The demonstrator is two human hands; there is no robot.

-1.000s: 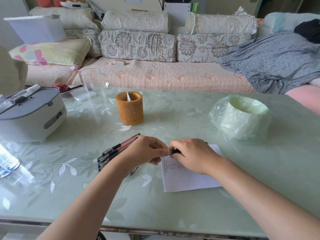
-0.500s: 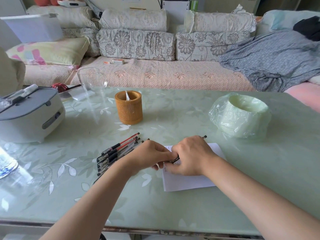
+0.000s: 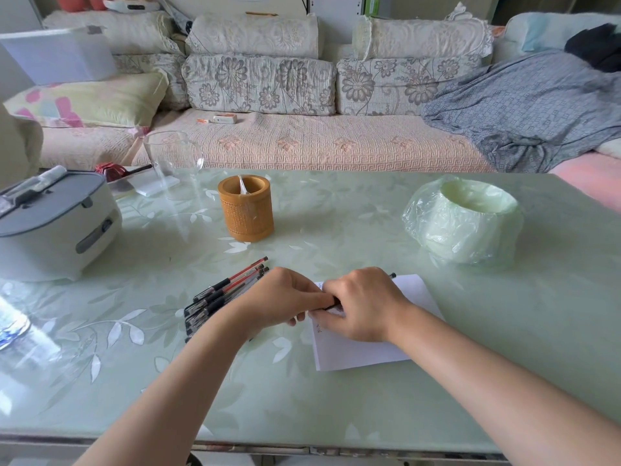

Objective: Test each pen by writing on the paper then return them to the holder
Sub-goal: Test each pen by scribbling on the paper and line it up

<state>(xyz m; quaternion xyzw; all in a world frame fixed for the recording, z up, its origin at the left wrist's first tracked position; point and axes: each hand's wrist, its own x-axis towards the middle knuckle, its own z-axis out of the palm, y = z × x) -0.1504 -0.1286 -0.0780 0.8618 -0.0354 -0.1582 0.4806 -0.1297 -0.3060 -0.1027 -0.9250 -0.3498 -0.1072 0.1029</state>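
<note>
- my right hand (image 3: pixel 361 302) is curled round a black pen (image 3: pixel 391 275), its tip down near the top left of the paper (image 3: pixel 366 351), where a little writing shows.
- my left hand (image 3: pixel 282 297) sits against it, fingers curled; whether they pinch anything i cannot tell.
- a pile of pens (image 3: pixel 228 290) lies just left of the paper.
- the holder (image 3: pixel 246 210) stands well apart with no pen visible in it, so i judge most testing and all returning is left.

- The right hand (image 3: pixel 363 304) grips a pen (image 3: pixel 391 275) over the paper (image 3: pixel 363 354); the left hand (image 3: pixel 282 297) pinches its near end.
- Loose pens (image 3: pixel 228 290) lie bunched on the counter (image 3: pixel 336 398), left of the paper.
- The brown holder (image 3: pixel 245 210) stands upright beyond them.
</note>
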